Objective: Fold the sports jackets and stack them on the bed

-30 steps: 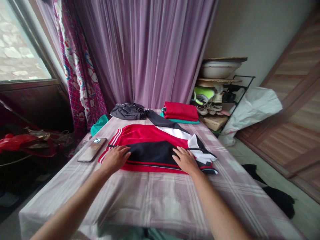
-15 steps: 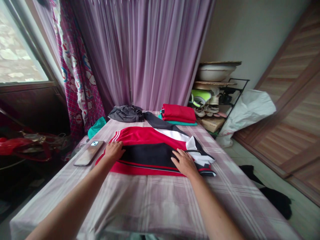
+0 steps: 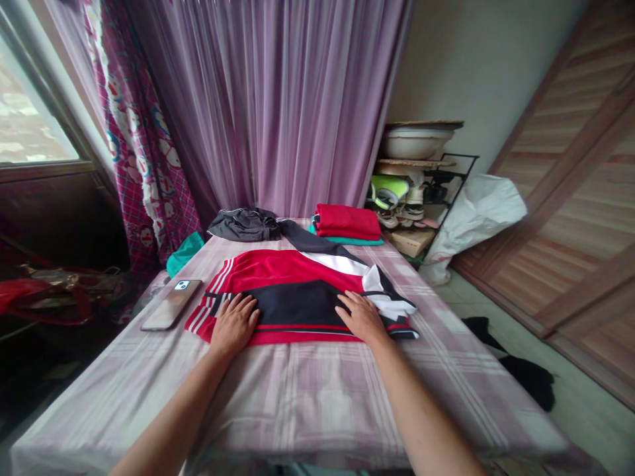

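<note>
A red, black and white jacket (image 3: 297, 303) lies partly folded on the table, its striped hem toward the left. My left hand (image 3: 235, 322) rests flat on the jacket near that striped end, fingers spread. Over its right part, close to the white collar area, my right hand (image 3: 361, 315) also lies with fingers apart. Neither hand grips the cloth. A dark sleeve (image 3: 317, 239) with a white section stretches from the jacket toward the back of the table.
A phone (image 3: 171, 305) lies left of the jacket. At the back are a crumpled dark grey garment (image 3: 243, 225) and a folded red garment (image 3: 347, 221) on green cloth. The checked tablecloth (image 3: 307, 396) covers the table. A shoe rack (image 3: 459, 192) and white sack (image 3: 476, 221) stand right.
My left hand has moved down and right across the jacket, uncovering its striped end. My right hand stays at nearly the same place on the cloth. The view has shifted slightly.
</note>
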Motion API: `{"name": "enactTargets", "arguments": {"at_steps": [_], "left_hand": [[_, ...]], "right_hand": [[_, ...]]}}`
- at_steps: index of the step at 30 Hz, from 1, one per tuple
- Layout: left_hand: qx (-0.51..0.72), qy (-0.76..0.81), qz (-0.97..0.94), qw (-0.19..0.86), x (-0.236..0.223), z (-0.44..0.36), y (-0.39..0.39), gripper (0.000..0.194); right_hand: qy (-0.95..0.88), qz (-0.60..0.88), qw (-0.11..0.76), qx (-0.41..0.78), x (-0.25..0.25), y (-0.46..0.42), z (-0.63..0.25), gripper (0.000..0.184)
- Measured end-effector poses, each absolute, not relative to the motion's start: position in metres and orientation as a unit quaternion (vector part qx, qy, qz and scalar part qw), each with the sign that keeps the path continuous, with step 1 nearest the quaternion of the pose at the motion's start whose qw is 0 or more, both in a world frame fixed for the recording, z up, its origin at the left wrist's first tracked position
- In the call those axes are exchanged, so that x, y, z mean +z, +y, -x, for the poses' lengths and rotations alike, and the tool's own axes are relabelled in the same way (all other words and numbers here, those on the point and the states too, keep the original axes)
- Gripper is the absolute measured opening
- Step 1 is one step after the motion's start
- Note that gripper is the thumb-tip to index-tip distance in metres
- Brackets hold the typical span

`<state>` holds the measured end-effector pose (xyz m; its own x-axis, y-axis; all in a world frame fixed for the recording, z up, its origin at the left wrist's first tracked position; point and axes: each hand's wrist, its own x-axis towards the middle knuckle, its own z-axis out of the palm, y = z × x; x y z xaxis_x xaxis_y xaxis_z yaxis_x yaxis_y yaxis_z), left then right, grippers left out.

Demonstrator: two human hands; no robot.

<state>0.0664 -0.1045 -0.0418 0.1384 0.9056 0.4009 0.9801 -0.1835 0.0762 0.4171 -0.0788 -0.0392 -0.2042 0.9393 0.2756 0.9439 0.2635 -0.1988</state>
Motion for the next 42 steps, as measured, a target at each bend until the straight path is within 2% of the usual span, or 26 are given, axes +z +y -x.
{"name": "enactTargets", "arguments": {"at_steps": [27,42], "left_hand": [[-0.221,-0.627,0.742,0.082,-0.037,-0.070,-0.109,0.042],[-0.203,-0.640,0.738,0.068,-0.036,-0.071,-0.111,0.044]], "right_hand": [[-0.782,0.594,0.187,-0.023,-0.043,-0.077,-0.419,0.041],[-0.783,0.587,0.203,-0.029,-0.050,-0.075,-0.422,0.040]]}}
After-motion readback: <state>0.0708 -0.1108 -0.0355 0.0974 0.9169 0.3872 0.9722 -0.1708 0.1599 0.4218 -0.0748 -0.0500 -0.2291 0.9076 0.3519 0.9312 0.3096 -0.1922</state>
